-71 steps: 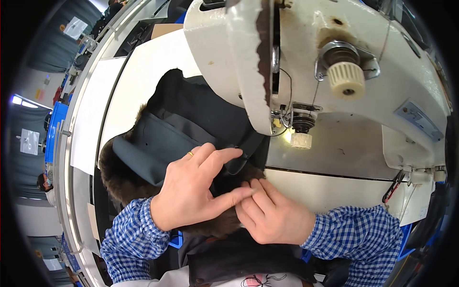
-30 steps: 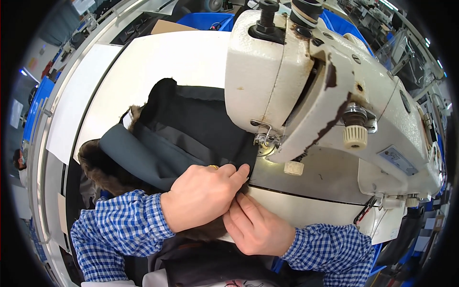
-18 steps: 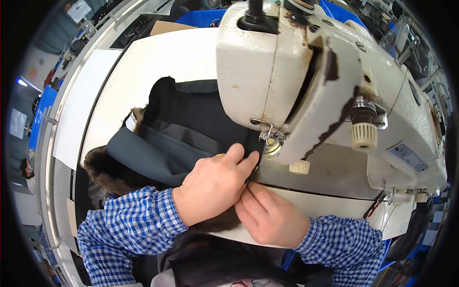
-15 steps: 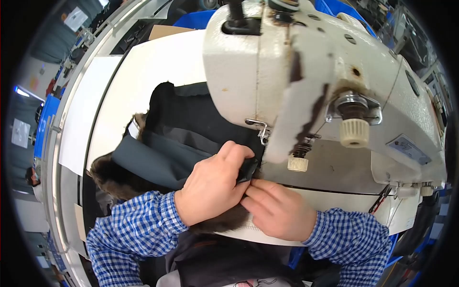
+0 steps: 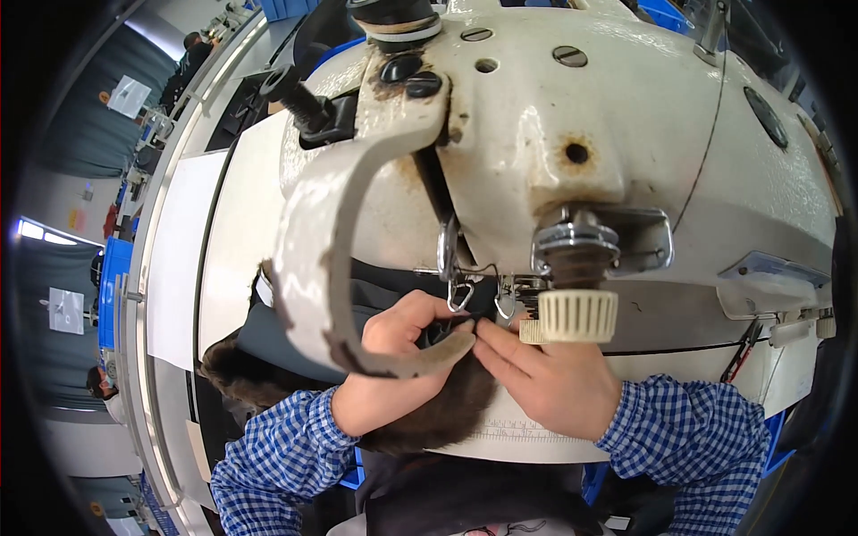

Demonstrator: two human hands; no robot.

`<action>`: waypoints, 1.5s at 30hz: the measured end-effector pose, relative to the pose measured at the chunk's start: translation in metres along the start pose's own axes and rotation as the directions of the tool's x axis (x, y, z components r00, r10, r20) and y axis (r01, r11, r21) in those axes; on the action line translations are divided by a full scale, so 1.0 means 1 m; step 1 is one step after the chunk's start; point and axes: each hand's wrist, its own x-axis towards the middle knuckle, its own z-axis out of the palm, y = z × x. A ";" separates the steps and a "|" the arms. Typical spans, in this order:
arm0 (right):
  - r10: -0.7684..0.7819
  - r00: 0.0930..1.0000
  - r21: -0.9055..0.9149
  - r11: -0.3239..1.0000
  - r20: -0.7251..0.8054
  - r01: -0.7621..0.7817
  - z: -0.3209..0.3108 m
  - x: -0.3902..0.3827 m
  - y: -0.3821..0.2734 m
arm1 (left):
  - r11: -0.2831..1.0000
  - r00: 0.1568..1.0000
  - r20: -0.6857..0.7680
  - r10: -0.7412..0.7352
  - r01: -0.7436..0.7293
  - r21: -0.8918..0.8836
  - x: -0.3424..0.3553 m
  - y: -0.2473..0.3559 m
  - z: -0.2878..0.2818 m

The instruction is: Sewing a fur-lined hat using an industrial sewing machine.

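Note:
A dark garment piece with smooth dark lining (image 5: 299, 344) and brown fur (image 5: 447, 411) lies on the sewing machine table. My left hand (image 5: 393, 357) is closed on the dark fabric, partly covered by the machine's curved white lever (image 5: 308, 250). Beside it, my right hand (image 5: 545, 380) pinches the same fabric edge with its fingertips, thumb hidden. Both sets of fingers meet just in front of the metal thread guides (image 5: 458, 295) of the white sewing machine (image 5: 500, 152). The needle itself cannot be made out.
A ribbed cream tension knob (image 5: 578, 315) hangs close above my right hand. Red-and-black snips (image 5: 742, 351) lie on the table to the right. A printed ruler strip (image 5: 527, 431) runs along the front edge. Metal rails (image 5: 134, 295) stand at the left, with other people farther off.
My view has come closer over the machine head, so the curved lever now overlaps my left hand. Both hands keep their grip on the fabric, now nearer the thread guides.

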 end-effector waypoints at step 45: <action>0.082 0.994 -0.196 0.976 -0.068 -0.094 0.001 -0.016 -0.010 | 0.911 0.833 0.477 0.281 -0.387 0.140 0.015 0.007 -0.007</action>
